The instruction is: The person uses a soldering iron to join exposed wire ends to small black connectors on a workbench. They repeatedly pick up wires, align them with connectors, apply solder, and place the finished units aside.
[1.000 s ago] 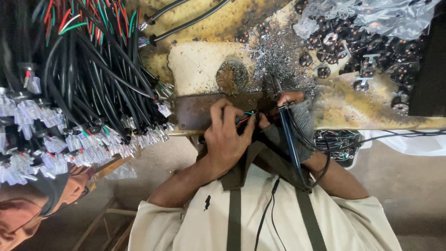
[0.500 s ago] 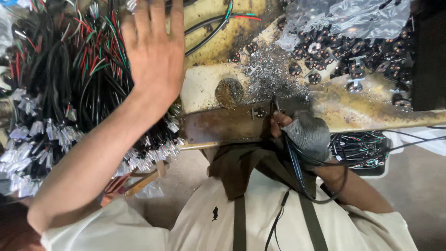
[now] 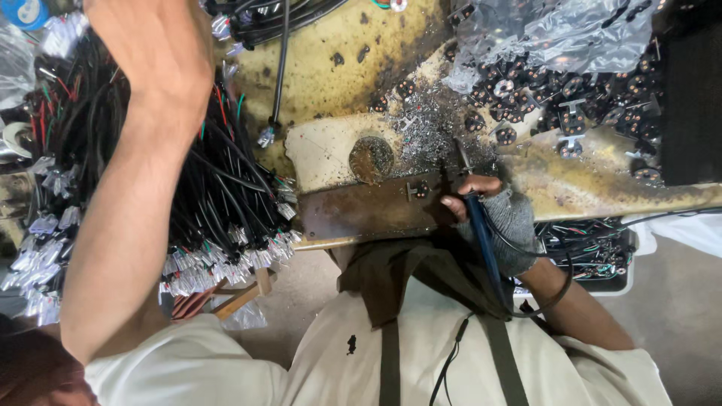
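My left hand [image 3: 154, 53] is stretched out to the upper left above a thick bundle of black wires [image 3: 218, 195]. Its fingers run off the top edge, so its grip is hidden. My right hand [image 3: 496, 210], in a grey fingerless glove, is shut on a blue-handled soldering iron [image 3: 481, 240]. The iron's tip points up into a heap of silver solder scraps [image 3: 432, 131]. A small dark part [image 3: 416, 188] lies on the rusty metal plate [image 3: 353, 214] just left of that hand.
The wires end in several white connectors [image 3: 226, 259]. A clear plastic bag [image 3: 571, 34] and several round black parts [image 3: 526, 90] lie at the top right. A tray of wired parts [image 3: 594, 252] sits at the right, a wooden stick [image 3: 241, 297] below the wires.
My left hand left the plate beside my right hand and swung up and out to the upper left over the wire bundle. My right hand stayed on the soldering iron.
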{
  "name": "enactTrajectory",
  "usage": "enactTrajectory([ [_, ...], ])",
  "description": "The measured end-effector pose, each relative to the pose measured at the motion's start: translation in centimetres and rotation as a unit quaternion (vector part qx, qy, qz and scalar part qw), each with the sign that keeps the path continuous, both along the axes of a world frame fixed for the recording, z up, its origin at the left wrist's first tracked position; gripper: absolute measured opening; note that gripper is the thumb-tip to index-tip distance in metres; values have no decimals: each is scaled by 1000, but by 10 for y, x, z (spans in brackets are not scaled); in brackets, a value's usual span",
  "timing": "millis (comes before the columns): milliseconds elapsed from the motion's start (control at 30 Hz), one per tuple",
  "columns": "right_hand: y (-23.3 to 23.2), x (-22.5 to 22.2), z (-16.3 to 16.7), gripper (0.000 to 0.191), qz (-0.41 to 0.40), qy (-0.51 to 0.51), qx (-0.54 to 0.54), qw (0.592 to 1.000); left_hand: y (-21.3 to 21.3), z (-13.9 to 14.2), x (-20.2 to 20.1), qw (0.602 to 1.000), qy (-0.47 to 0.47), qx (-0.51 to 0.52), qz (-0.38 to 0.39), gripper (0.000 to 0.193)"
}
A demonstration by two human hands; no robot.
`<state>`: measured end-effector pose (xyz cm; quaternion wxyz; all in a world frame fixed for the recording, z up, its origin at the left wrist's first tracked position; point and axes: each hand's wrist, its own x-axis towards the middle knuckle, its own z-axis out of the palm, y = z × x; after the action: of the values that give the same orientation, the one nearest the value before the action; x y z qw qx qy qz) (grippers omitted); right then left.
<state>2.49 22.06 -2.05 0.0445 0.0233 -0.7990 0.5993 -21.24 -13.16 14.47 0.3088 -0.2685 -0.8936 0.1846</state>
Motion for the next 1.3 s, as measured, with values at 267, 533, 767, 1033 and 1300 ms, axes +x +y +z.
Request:
enactTrajectory([
  [267, -10, -6, 7, 36, 42, -139, -272, 951, 70, -16, 181, 847, -438, 300, 30, 22],
  [533, -21, -4, 18, 50, 34, -121, -192, 973, 107, -88, 246, 653, -610, 448, -15, 27],
  [767, -15, 2, 7, 47, 28, -193, -176, 965, 114, -102, 226, 567, -664, 484, 48, 26],
  [1033, -12, -1, 7, 47, 53, -155, -83, 983, 135, -115, 225, 588, -577, 566, -7, 20],
  [1300, -16, 13, -16, 19, 82, -5, 256, 963, 132, -139, 241, 358, -556, 732, 166, 25],
])
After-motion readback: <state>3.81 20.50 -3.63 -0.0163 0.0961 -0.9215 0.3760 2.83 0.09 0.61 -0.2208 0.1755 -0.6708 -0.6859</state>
